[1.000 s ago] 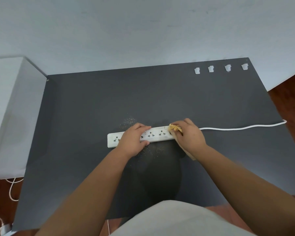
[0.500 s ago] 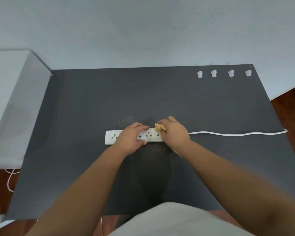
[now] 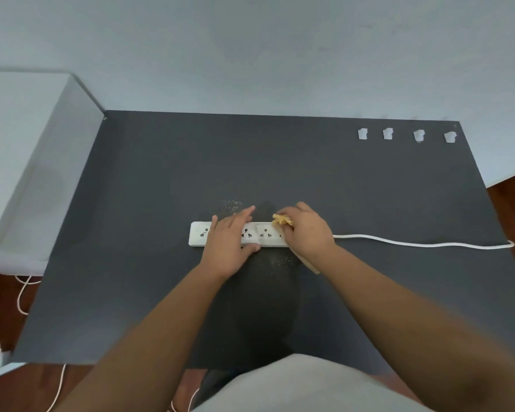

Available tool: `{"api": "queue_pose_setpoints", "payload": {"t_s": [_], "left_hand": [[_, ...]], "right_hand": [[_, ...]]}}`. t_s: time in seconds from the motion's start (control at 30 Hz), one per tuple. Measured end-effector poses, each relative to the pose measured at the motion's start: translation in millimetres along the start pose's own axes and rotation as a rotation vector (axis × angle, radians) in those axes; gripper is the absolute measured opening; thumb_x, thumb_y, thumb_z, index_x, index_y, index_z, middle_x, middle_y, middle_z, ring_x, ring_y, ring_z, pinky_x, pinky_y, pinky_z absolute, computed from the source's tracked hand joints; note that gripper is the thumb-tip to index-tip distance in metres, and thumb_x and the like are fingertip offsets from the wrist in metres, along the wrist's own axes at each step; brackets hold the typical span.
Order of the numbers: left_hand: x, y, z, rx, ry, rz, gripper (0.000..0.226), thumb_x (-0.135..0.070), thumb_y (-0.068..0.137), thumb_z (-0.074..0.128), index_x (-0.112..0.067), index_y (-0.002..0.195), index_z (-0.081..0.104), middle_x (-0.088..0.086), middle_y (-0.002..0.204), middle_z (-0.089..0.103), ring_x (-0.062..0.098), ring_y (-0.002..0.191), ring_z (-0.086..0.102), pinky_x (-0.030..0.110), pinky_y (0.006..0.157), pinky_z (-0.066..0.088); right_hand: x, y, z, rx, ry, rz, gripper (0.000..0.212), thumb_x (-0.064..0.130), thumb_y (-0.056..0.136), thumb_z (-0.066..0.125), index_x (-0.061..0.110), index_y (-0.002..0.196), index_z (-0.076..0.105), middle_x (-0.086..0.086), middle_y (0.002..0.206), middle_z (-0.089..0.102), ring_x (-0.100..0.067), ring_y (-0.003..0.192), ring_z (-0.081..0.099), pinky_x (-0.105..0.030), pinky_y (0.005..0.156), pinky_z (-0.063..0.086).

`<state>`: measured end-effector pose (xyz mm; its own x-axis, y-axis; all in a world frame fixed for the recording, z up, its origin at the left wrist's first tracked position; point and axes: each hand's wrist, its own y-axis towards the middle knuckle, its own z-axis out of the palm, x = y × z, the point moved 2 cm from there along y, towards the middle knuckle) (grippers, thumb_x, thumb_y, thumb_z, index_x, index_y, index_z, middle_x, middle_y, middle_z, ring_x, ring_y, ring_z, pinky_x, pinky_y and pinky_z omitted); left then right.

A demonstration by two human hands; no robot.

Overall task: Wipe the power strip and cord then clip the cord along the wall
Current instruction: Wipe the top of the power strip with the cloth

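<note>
A white power strip (image 3: 201, 234) lies across the middle of a dark grey mat (image 3: 161, 179). My left hand (image 3: 231, 240) lies over its middle, fingers on the far side and thumb on the near edge, pinning it down. My right hand (image 3: 308, 233) covers the strip's right end and is closed around a yellow cloth (image 3: 281, 220), which pokes out at the fingertips. The white cord (image 3: 422, 244) runs from under my right hand to the mat's right edge. Several white cord clips (image 3: 362, 134) sit in a row at the mat's far right corner.
Fine crumbs are scattered on the mat behind (image 3: 232, 206) and in front (image 3: 280, 260) of the strip. A white box (image 3: 27, 162) stands against the mat's left side. A pale wall (image 3: 250, 55) rises behind. Loose white cables (image 3: 21, 292) lie on the wooden floor at the left.
My right hand with the cloth has slid left along the strip from its cord end. My left hand's fingers have straightened over the strip. The view has shifted a little.
</note>
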<state>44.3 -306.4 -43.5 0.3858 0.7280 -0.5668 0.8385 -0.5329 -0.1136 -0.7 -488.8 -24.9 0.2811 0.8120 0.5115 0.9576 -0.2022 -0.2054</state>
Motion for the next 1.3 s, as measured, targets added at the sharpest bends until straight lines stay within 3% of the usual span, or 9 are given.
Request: {"api": "queue_pose_setpoints", "payload": {"t_s": [0.13, 0.27, 0.4, 0.53, 0.67, 0.8, 0.97, 1.13, 1.3], "left_hand": [[0, -1, 2, 0.004, -0.020, 0.005, 0.078, -0.031, 0.078, 0.072, -0.030, 0.144, 0.031, -0.008, 0.129, 0.058, 0.014, 0.126, 0.046, 0.044, 0.115, 0.012], [-1, 0, 2, 0.034, -0.018, -0.009, 0.080, -0.025, 0.078, 0.072, -0.029, 0.145, 0.028, -0.004, 0.132, 0.055, 0.017, 0.127, 0.044, 0.043, 0.116, 0.012], [1, -1, 3, 0.055, 0.020, 0.001, 0.076, -0.023, 0.080, 0.069, -0.030, 0.145, 0.029, -0.003, 0.130, 0.053, 0.018, 0.126, 0.042, 0.042, 0.116, 0.012], [-5, 2, 3, 0.066, 0.065, 0.013, 0.066, -0.027, 0.080, 0.068, -0.029, 0.139, 0.040, -0.004, 0.131, 0.052, 0.017, 0.127, 0.042, 0.046, 0.117, 0.010], [-19, 7, 11, 0.096, 0.022, 0.085, 0.058, -0.031, 0.081, 0.068, -0.028, 0.135, 0.048, -0.007, 0.135, 0.051, 0.014, 0.131, 0.040, 0.047, 0.117, 0.007], [-39, 14, 24, 0.115, -0.001, 0.141, 0.056, -0.031, 0.083, 0.068, -0.026, 0.135, 0.049, -0.007, 0.139, 0.050, 0.015, 0.135, 0.037, 0.045, 0.117, 0.007], [-55, 20, 37, 0.147, 0.039, 0.197, 0.051, -0.027, 0.085, 0.066, -0.024, 0.134, 0.052, -0.005, 0.139, 0.050, 0.017, 0.133, 0.041, 0.046, 0.118, 0.012], [-51, 20, 42, 0.102, -0.050, 0.155, 0.047, -0.026, 0.083, 0.069, -0.021, 0.129, 0.057, -0.006, 0.135, 0.055, 0.016, 0.125, 0.048, 0.041, 0.115, 0.018], [-52, 21, 42, 0.098, -0.062, 0.141, 0.048, -0.026, 0.083, 0.069, -0.022, 0.129, 0.057, -0.007, 0.134, 0.056, 0.014, 0.124, 0.048, 0.037, 0.115, 0.019]], "right_hand": [[17, -11, 5, 0.232, -0.021, -0.209, 0.026, 0.029, 0.088, 0.058, 0.026, 0.112, 0.066, -0.001, 0.103, 0.059, -0.022, 0.095, 0.061, -0.036, 0.080, 0.050], [-3, -6, -1, -0.034, -0.056, -0.039, 0.028, 0.027, 0.090, 0.055, 0.029, 0.117, 0.061, 0.000, 0.109, 0.055, -0.026, 0.085, 0.063, -0.037, 0.070, 0.053], [-2, -32, 5, 0.226, -0.107, -0.305, 0.030, 0.030, 0.087, 0.057, 0.030, 0.117, 0.062, 0.003, 0.108, 0.057, -0.022, 0.092, 0.063, -0.034, 0.073, 0.051], [-38, -33, -11, -0.164, 0.039, 0.063, 0.025, 0.035, 0.089, 0.057, 0.030, 0.113, 0.064, 0.004, 0.106, 0.058, -0.023, 0.086, 0.064, -0.036, 0.074, 0.053], [-45, -41, -16, 0.004, -0.004, -0.062, 0.025, 0.031, 0.089, 0.059, 0.028, 0.112, 0.066, 0.004, 0.099, 0.059, -0.021, 0.084, 0.063, -0.030, 0.072, 0.049], [-64, -32, -34, -0.212, 0.100, 0.172, 0.024, 0.028, 0.088, 0.061, 0.028, 0.111, 0.067, 0.001, 0.100, 0.059, -0.023, 0.087, 0.063, -0.029, 0.073, 0.047], [-57, -40, -31, 0.141, -0.052, -0.098, 0.024, 0.029, 0.086, 0.063, 0.027, 0.109, 0.069, 0.000, 0.097, 0.062, -0.022, 0.089, 0.063, -0.034, 0.078, 0.050], [-52, -18, -39, -0.093, 0.029, 0.011, 0.021, 0.028, 0.086, 0.064, 0.025, 0.106, 0.069, 0.001, 0.094, 0.060, -0.022, 0.084, 0.063, -0.034, 0.074, 0.051], [-45, -22, -36, 0.233, -0.194, -0.095, 0.023, 0.028, 0.084, 0.057, 0.025, 0.104, 0.068, -0.002, 0.103, 0.062, -0.026, 0.095, 0.062, -0.038, 0.078, 0.052]]}}
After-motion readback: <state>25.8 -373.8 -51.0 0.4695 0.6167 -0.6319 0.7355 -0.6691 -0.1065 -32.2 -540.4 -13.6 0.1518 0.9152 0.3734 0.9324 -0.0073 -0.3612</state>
